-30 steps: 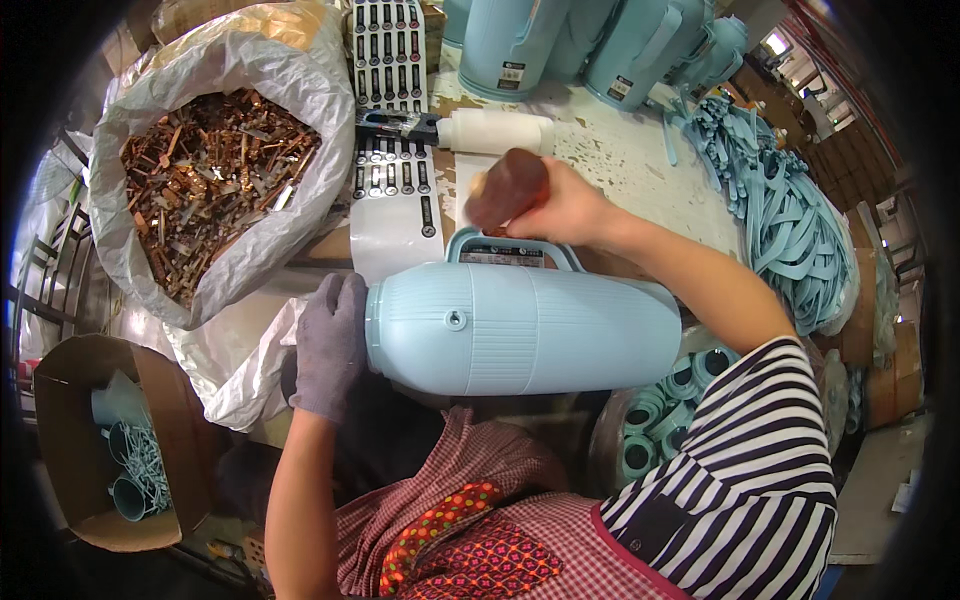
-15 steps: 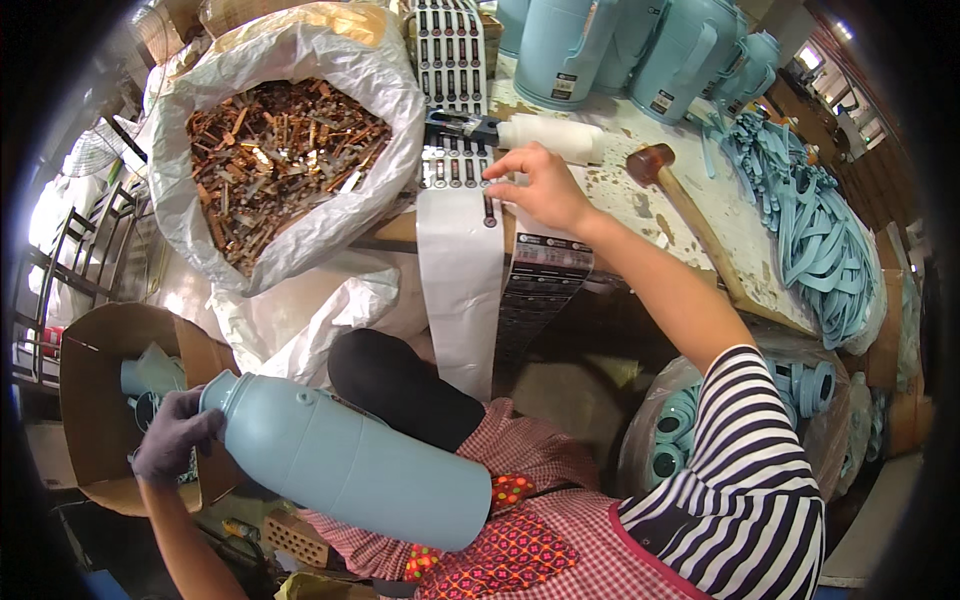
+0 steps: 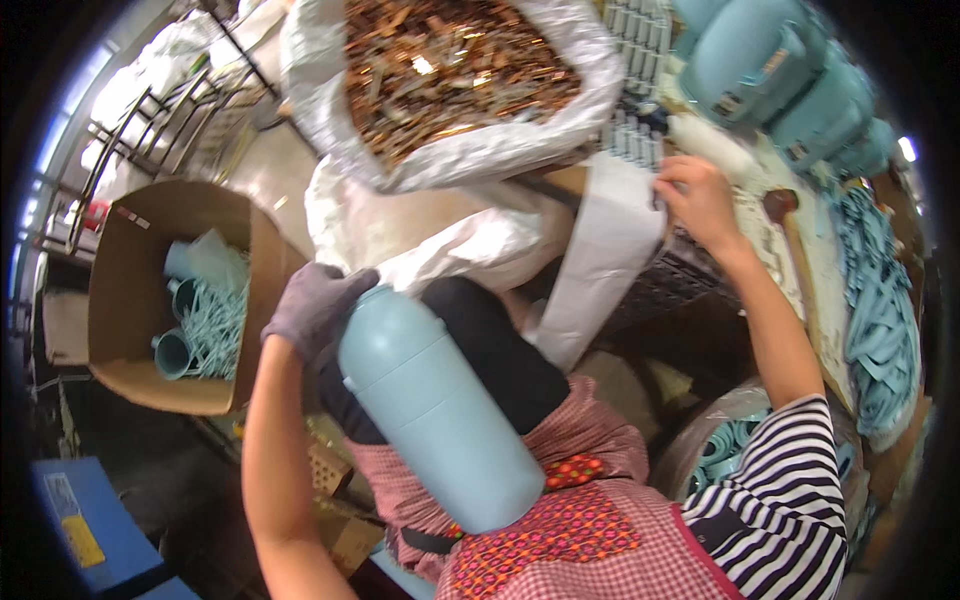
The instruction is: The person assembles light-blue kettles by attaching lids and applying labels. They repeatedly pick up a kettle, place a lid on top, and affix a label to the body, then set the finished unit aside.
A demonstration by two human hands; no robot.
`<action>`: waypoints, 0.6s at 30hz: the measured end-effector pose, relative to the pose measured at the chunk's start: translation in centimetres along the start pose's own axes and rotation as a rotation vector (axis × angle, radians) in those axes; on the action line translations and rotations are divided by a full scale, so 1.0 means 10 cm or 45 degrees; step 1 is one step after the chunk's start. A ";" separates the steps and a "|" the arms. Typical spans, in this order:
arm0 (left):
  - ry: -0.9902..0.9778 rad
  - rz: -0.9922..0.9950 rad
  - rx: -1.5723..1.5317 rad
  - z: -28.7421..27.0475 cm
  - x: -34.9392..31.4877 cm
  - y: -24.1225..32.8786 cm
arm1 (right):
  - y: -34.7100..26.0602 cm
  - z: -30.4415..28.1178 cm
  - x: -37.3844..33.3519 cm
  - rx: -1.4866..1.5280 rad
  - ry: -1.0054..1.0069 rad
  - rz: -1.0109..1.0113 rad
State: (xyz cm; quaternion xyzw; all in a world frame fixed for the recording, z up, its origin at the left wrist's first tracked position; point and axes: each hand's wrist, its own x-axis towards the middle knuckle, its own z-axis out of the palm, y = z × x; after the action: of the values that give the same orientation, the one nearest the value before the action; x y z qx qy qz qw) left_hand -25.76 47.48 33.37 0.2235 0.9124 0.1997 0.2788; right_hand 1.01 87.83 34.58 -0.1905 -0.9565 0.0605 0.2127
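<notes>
A light-blue vacuum flask body (image 3: 440, 410) lies slanted across my lap, its neck toward the upper left and its base against my apron. Around the neck, my left hand (image 3: 312, 308), in a grey glove, is closed. My bare right hand (image 3: 703, 205) pinches a small dark sticker label (image 3: 659, 198) at the edge of a long white label strip (image 3: 605, 225). Whether the label is fully off the strip is too blurred to tell. More labels in rows (image 3: 634, 140) sit on the strip's upper part. The lower part hangs off the table.
An open white sack (image 3: 470, 160) of copper-coloured metal strips stands ahead. On the table (image 3: 825, 270) are blue flasks (image 3: 745, 60), a mallet (image 3: 790, 225) and blue straps (image 3: 870, 310). A cardboard box (image 3: 125, 300) of blue parts is at left; a bag of blue rings (image 3: 715, 450) is at right.
The view has turned, shifting the scene. My left hand has swung the flask's neck rightward over my knee. My right hand stays by the strip, its fingers now closed on the label.
</notes>
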 end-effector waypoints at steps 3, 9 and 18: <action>0.474 0.198 -0.419 0.16 -0.25 -0.26 | -0.69 -0.08 -0.20 0.023 0.212 -0.094; 0.588 0.421 -1.126 0.89 -0.81 -0.42 | -2.22 0.52 -0.83 2.025 -0.597 0.407; 0.574 0.330 -1.217 0.94 -0.98 -0.42 | -2.82 0.76 -0.93 1.782 -0.564 0.315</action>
State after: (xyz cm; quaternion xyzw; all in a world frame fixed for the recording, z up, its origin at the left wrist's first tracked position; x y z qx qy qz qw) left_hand -14.09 41.23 28.27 0.1342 0.7221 0.6680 0.1200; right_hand -3.97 58.03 29.73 -0.1000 -0.6863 0.7161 0.0782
